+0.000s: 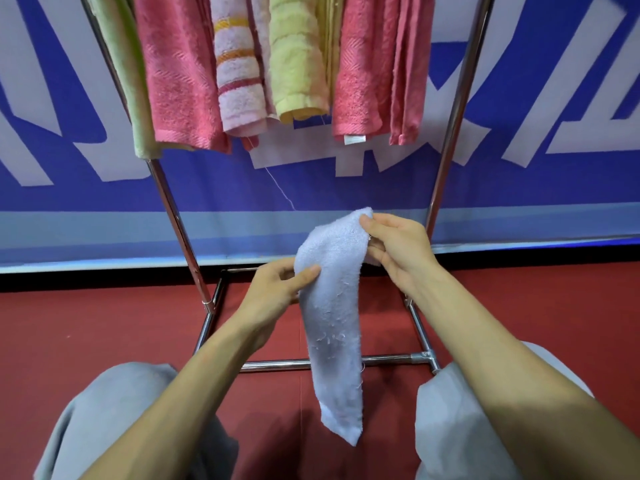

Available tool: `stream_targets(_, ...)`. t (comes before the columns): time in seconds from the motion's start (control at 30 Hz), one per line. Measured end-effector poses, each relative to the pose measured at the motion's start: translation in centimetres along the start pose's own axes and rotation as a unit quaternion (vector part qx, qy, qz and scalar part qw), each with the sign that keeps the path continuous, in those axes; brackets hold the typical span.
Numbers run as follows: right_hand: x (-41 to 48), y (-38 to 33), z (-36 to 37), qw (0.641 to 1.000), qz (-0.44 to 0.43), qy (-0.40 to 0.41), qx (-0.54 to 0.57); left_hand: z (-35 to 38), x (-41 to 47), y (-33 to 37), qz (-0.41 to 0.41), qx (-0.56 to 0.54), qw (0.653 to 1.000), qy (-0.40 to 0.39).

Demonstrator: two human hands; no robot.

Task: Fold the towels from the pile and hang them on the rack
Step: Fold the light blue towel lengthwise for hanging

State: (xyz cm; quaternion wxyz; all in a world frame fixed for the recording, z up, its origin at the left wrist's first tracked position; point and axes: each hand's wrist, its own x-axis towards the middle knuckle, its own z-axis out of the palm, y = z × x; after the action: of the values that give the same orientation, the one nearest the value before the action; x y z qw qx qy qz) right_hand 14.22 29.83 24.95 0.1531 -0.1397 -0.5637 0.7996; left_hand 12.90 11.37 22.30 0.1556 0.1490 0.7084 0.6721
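I held a pale blue towel point(332, 306) up in front of the chrome rack point(453, 109), already folded into a long narrow strip so it would fit a slim gap on the rail. My right hand point(394, 247) pinched the top end, thumb and fingers point(367, 223) closed on the terry, carrying its weight. My left hand point(277, 285) clamped the strip's left edge a little lower, thumb point(304, 273) on the front and the other fingers behind, probably to keep the layers from sliding apart. The rest of the towel hung free below both hands, between my knees, over the red floor point(104, 323). Above, pink, striped and yellow-green towels already filled most of the rail; a pink towel point(180, 81) hung toward its left end.
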Motion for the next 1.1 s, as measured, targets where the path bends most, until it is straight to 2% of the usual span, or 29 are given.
stream_targets(0.13,0.1,0.9,0.4,0.999,0.04,0.015,0.015,0.2,-0.2,0.6,0.038,-0.018,0.999,-0.01)
stream_targets(0.27,-0.4,1.7,1.0,0.994,0.1,-0.028,-0.037,-0.2,-0.3,1.6,0.05,-0.059,0.997,0.013)
stream_targets(0.53,-2.3,3.6,2.9,0.964,0.158,-0.169,-0.129,-2.1,-0.4,2.6,-0.029,-0.222,0.962,0.154)
stream_targets(0.77,-2.7,3.7,2.9,0.932,0.195,-0.261,-0.159,-2.9,-0.2,2.7,-0.026,-0.173,0.96,0.218)
stream_targets(0.9,-2.4,3.6,2.6,0.943,0.132,-0.201,-0.232,-3.0,-0.1,2.7,-0.035,-0.201,0.949,0.239)
stream_targets(1.0,-2.2,3.3,2.5,0.961,0.049,-0.167,-0.217,-2.9,0.0,2.5,-0.043,-0.265,0.921,0.282)
stream_targets(1.03,-2.2,3.3,2.4,0.958,0.011,-0.163,-0.235,-2.9,0.2,2.5,-0.051,-0.289,0.91,0.293)
stream_targets(1.1,-2.2,3.5,2.4,0.917,-0.107,-0.127,-0.361,-2.8,0.3,2.4,-0.074,-0.32,0.898,0.294)
